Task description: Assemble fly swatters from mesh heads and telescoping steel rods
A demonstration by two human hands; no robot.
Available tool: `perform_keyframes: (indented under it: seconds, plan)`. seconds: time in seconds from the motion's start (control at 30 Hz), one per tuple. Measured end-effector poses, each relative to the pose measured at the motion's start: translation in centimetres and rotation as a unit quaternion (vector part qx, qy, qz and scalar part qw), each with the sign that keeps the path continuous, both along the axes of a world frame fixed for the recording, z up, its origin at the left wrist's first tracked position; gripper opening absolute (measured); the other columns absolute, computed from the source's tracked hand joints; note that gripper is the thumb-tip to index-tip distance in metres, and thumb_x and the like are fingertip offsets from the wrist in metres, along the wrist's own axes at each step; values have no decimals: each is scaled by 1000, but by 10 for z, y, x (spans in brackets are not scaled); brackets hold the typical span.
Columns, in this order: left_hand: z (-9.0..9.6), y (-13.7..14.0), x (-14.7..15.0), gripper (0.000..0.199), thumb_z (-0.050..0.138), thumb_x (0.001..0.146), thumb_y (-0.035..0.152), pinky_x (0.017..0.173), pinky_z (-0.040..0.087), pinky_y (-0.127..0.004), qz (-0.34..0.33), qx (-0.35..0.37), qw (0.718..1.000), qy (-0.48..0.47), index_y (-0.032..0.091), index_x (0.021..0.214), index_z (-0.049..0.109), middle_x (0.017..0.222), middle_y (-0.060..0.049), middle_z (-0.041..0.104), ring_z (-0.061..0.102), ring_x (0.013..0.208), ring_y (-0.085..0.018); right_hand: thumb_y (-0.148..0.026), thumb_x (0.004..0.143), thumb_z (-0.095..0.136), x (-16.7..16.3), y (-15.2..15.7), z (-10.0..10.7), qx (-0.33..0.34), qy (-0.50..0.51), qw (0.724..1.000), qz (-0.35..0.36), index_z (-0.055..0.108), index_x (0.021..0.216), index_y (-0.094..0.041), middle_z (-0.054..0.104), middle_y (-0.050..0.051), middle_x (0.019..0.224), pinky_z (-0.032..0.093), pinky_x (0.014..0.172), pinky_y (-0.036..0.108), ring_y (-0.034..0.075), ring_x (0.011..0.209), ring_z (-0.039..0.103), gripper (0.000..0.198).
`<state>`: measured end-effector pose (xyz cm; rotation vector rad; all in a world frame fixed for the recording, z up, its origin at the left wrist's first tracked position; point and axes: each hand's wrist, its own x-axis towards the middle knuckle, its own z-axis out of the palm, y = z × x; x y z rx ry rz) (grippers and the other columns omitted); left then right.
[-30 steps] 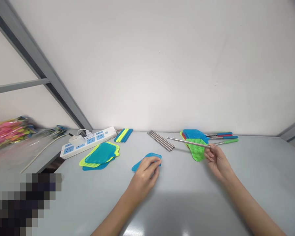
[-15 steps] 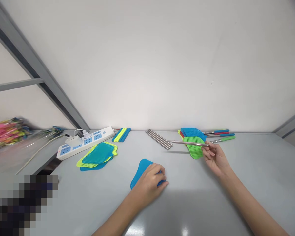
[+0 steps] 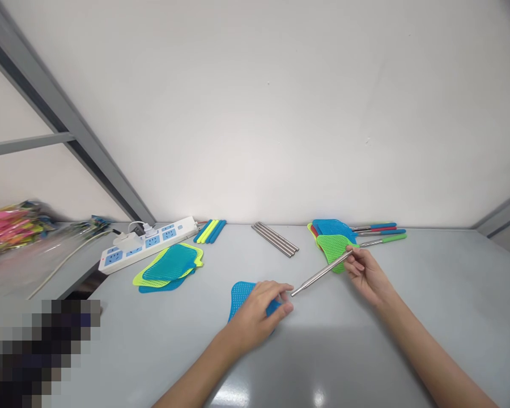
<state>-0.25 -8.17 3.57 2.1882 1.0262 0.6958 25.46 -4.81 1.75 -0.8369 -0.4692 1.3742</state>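
Note:
My right hand (image 3: 363,272) pinches one end of a metal telescopic rod (image 3: 321,276) between thumb and fingertips. The rod slants down to the left, its thin end close to my left fingertips. My left hand (image 3: 263,311) is curled over a blue fly swatter head (image 3: 241,293), gripping it; the part under the palm is hidden. Index finger and thumb point toward the rod's tip. Behind my right fingers lies a green fly swatter (image 3: 334,249), with a blue fly swatter (image 3: 334,226) and others stacked beside it, handles pointing right.
Several metal rods (image 3: 274,239) lie near the wall. Left of them are blue and yellow handle sleeves (image 3: 210,231), loose swatter heads (image 3: 170,266) and a white power strip (image 3: 148,243) with plugs. Bagged colourful items (image 3: 15,226) sit at far left.
The rod has swung from nearly level to a downward slant, its tip now near my left hand. The blue swatter head has turned slightly under my left hand, whose thumb and index finger have shifted.

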Motion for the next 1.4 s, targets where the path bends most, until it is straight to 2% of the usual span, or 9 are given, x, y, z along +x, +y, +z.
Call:
perform_keyframes:
  seconds: [0.13, 0.33, 0.53, 0.8, 0.93, 1.03, 1.17, 1.23, 1.4]
  plan:
    - [-5, -5, 6, 28, 42, 82, 30, 74, 43, -23, 14, -23, 1000, -13, 25, 108, 51, 83, 1, 61, 55, 78, -12, -20, 69, 56, -5, -2, 1, -5, -18, 1000, 10, 56, 72, -15, 40, -4, 55, 32, 32, 10, 3, 40, 26, 6]
    - [-14, 0, 7, 21, 41, 82, 27, 71, 44, -23, 54, -7, 998, -15, 22, 93, 58, 84, 0, 63, 57, 76, -12, -23, 69, 58, -10, -3, 2, 12, -25, 999, 28, 57, 71, -16, 37, -4, 55, 32, 34, 14, 4, 41, 27, 7]
    - [-15, 6, 4, 19, 41, 82, 27, 68, 44, -23, 91, 16, 995, -31, 21, 88, 58, 77, 0, 62, 56, 70, -12, -31, 76, 52, -20, -9, 7, 32, -14, 996, 81, 60, 78, -19, 38, -3, 59, 31, 39, 18, 6, 44, 28, 15]
    - [-15, 6, 4, 25, 39, 83, 27, 65, 43, -23, 86, 10, 995, -47, 24, 100, 57, 77, 0, 59, 55, 69, -11, -39, 75, 52, -38, -18, 3, -6, -138, 974, 178, 62, 80, -18, 43, -2, 59, 29, 46, 22, 7, 47, 36, 23]
    - [-11, 7, 3, 27, 37, 84, 27, 70, 43, -24, 64, 15, 997, -48, 26, 102, 58, 83, -1, 60, 55, 76, -12, -41, 75, 51, -40, -18, 0, -17, -149, 970, 192, 62, 80, -17, 46, -1, 59, 28, 46, 23, 8, 48, 39, 27]
    - [-7, 9, -3, 29, 39, 83, 30, 76, 42, -26, 44, 29, 999, 4, 29, 107, 55, 85, -1, 59, 54, 81, -13, -43, 73, 52, -38, -16, -2, -39, -149, 975, 158, 62, 75, -16, 46, -1, 56, 29, 47, 23, 8, 48, 39, 28]
    - [-4, 17, -16, 29, 40, 82, 36, 90, 33, -36, 18, 60, 992, 114, 35, 106, 56, 109, -2, 51, 43, 105, -20, -43, 72, 52, -35, -15, -4, -54, -159, 978, 125, 61, 71, -16, 45, -1, 53, 30, 46, 23, 9, 48, 39, 29]
    - [-5, 20, -23, 33, 42, 80, 41, 93, 27, -41, 15, 51, 986, 159, 35, 110, 53, 119, -2, 45, 35, 113, -23, -43, 72, 52, -36, -15, -4, -56, -166, 977, 121, 61, 70, -16, 45, -1, 53, 30, 46, 23, 9, 48, 39, 29]
    - [-6, 23, -38, 78, 58, 57, 59, 96, 14, -51, -6, -31, 970, 241, 32, 126, 33, 136, -8, 24, 16, 123, -32, -43, 72, 52, -38, -16, -4, -68, -183, 974, 117, 60, 69, -15, 44, -1, 52, 31, 46, 23, 9, 47, 38, 29]
